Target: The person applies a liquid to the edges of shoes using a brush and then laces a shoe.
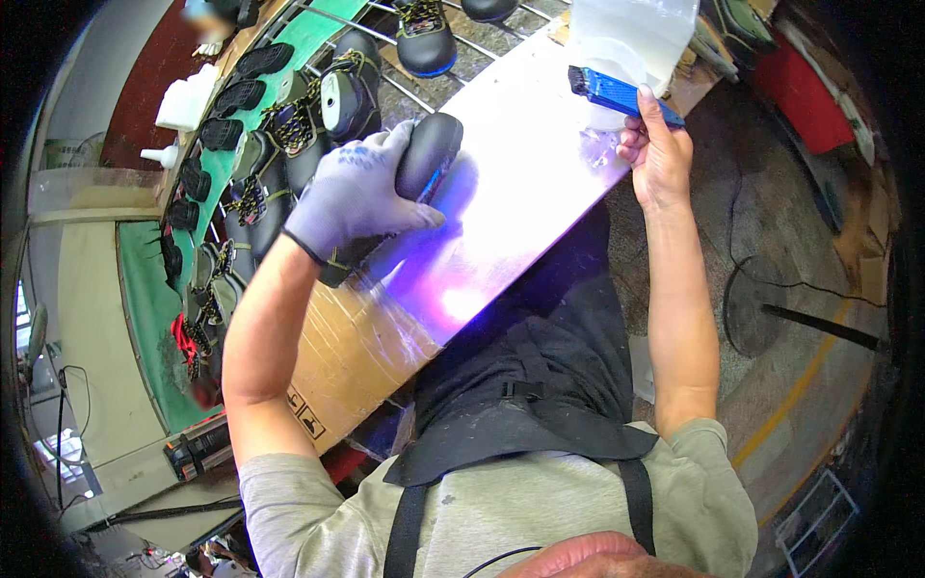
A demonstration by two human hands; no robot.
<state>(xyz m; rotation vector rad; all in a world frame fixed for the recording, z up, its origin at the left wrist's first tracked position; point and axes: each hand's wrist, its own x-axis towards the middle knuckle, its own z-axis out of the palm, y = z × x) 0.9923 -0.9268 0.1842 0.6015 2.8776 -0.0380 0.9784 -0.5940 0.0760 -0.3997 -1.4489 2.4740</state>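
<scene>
My left hand, in a pale grey work glove, is closed around a black shoe. The shoe is tilted, with its rounded toe up and its sole edge toward the right, where a blue-violet glow falls on it. My right hand is bare and pinches a flat blue-handled brush between thumb and fingers. The brush's dark bristles point left, over the edge of a translucent white plastic container. Between my hands lies a brightly lit white board. My left hand covers part of the shoe.
Several black shoes with yellow-flecked laces stand on a metal rack to the left. Dark soles line a green strip beside a white bottle. Cardboard covers the near bench end. A round stand base is on the floor at right.
</scene>
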